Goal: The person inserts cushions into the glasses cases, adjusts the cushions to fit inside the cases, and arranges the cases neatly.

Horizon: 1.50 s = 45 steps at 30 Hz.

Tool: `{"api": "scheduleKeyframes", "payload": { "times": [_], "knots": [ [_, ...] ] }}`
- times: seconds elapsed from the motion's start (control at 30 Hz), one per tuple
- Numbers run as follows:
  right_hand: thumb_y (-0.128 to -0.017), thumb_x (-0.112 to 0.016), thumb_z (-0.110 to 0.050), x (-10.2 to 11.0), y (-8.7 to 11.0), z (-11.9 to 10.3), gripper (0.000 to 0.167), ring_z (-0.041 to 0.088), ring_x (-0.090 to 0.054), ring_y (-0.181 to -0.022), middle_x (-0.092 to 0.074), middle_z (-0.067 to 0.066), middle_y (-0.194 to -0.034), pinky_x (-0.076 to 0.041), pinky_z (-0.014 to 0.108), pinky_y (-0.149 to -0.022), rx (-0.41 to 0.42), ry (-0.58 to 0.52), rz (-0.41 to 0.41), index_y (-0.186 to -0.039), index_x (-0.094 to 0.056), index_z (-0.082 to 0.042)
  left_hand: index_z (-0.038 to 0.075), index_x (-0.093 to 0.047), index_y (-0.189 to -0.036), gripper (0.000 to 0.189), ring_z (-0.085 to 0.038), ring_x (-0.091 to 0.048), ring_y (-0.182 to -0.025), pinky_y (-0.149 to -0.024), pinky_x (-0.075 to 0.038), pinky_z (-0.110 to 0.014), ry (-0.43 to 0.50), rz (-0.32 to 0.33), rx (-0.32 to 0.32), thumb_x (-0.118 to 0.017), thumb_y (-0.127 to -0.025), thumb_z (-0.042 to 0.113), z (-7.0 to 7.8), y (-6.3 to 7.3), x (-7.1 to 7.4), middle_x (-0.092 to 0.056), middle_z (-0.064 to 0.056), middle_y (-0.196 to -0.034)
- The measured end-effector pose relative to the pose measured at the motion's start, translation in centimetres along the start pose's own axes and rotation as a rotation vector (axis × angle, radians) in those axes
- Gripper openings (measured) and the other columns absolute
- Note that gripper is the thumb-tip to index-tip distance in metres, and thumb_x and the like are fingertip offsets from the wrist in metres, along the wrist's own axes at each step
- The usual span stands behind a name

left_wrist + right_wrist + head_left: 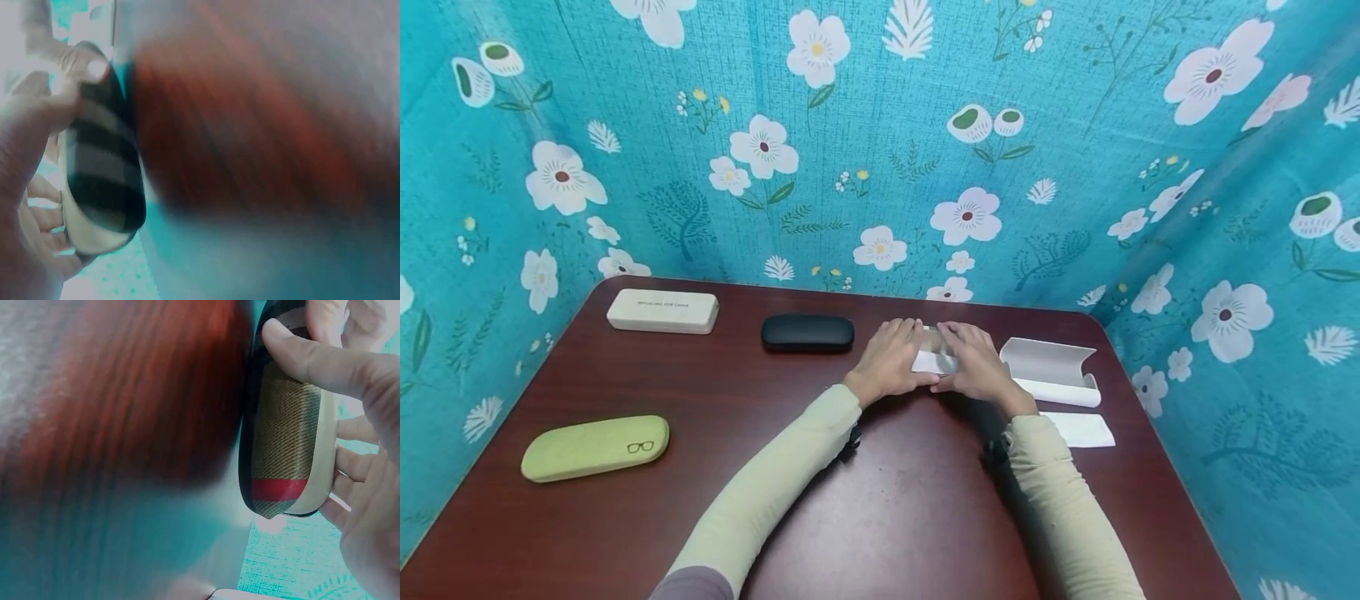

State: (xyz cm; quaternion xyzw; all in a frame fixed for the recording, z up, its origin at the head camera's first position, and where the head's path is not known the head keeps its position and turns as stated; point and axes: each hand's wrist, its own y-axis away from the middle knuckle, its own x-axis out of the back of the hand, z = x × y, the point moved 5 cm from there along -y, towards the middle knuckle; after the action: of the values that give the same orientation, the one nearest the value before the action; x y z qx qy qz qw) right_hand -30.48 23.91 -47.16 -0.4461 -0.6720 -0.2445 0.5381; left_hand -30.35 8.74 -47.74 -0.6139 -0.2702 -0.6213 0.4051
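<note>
At the far middle of the table, both hands hold a plaid glasses case (935, 363) between them. My left hand (891, 358) grips its left end, the thumb along the near side and the fingers over the far side. The right hand (976, 360) grips the other end in the same way, and the thumb tips nearly meet. In the left wrist view the case (103, 169) shows dark and grey bands with a cream part beside them. A red stripe crosses the tan weave of the case (284, 425) in the right wrist view. What it contains is hidden.
Just right of the hands stands a white glasses case (1048, 392) with its lid raised, and a white cloth (1081, 430) lies before it. Leftward are a black case (807, 332), a white lettered case (662, 311) and a green case (595, 448). Floral curtain (895, 150) surrounds the table.
</note>
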Motion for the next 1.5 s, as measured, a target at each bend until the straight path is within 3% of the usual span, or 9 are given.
{"api": "scheduleKeyframes", "payload": {
  "times": [0.3,0.73,1.0,1.4,1.5],
  "knots": [
    [-0.062,-0.096,-0.040,-0.1,0.3,-0.2,0.106,0.036,-0.046,-0.134,-0.055,0.017,-0.143,-0.031,0.052,-0.115,-0.004,0.108,0.062,-0.147,-0.049,0.000,0.001,-0.046,-0.149,0.092,-0.029,-0.051,-0.133,-0.117,-0.037,-0.041,-0.009,0.042,-0.003,-0.068,-0.087,0.066,0.1,0.5,0.4,-0.054,-0.013,-0.146],
    [-0.061,-0.098,-0.035,-0.2,0.9,-0.9,0.095,0.035,-0.050,-0.126,-0.057,0.016,-0.134,-0.039,0.052,-0.109,0.011,0.123,0.130,-0.137,-0.052,0.000,0.007,-0.059,-0.127,0.073,-0.024,-0.059,-0.114,-0.104,-0.046,-0.038,-0.021,0.179,-0.017,-0.078,-0.080,0.060,0.6,1.3,0.9,-0.064,-0.006,-0.123],
    [-0.059,-0.099,-0.033,-0.4,1.2,-0.9,0.090,0.034,-0.052,-0.119,-0.058,0.014,-0.128,-0.042,0.050,-0.100,0.023,0.126,0.175,-0.131,-0.054,-0.002,0.006,-0.060,-0.123,0.071,-0.023,-0.061,-0.111,-0.101,-0.048,-0.037,-0.038,0.244,-0.030,-0.081,-0.079,0.058,0.9,1.7,1.0,-0.066,-0.006,-0.119],
    [-0.060,-0.099,-0.030,-0.4,1.5,-1.4,0.085,0.032,-0.053,-0.112,-0.059,0.014,-0.123,-0.044,0.048,-0.094,0.054,0.122,0.224,-0.127,-0.055,-0.002,0.007,-0.060,-0.126,0.073,-0.022,-0.060,-0.111,-0.101,-0.048,-0.037,-0.020,0.260,-0.012,-0.081,-0.078,0.058,0.8,2.2,1.1,-0.067,-0.005,-0.122],
    [-0.063,-0.098,-0.027,-0.3,1.8,-1.5,0.077,0.032,-0.055,-0.108,-0.062,0.013,-0.118,-0.045,0.047,-0.091,0.062,0.114,0.256,-0.124,-0.057,-0.003,0.009,-0.062,-0.121,0.062,-0.021,-0.061,-0.108,-0.098,-0.049,-0.036,-0.011,0.273,-0.014,-0.080,-0.082,0.054,0.9,2.4,1.2,-0.068,-0.004,-0.118]
  ]
}}
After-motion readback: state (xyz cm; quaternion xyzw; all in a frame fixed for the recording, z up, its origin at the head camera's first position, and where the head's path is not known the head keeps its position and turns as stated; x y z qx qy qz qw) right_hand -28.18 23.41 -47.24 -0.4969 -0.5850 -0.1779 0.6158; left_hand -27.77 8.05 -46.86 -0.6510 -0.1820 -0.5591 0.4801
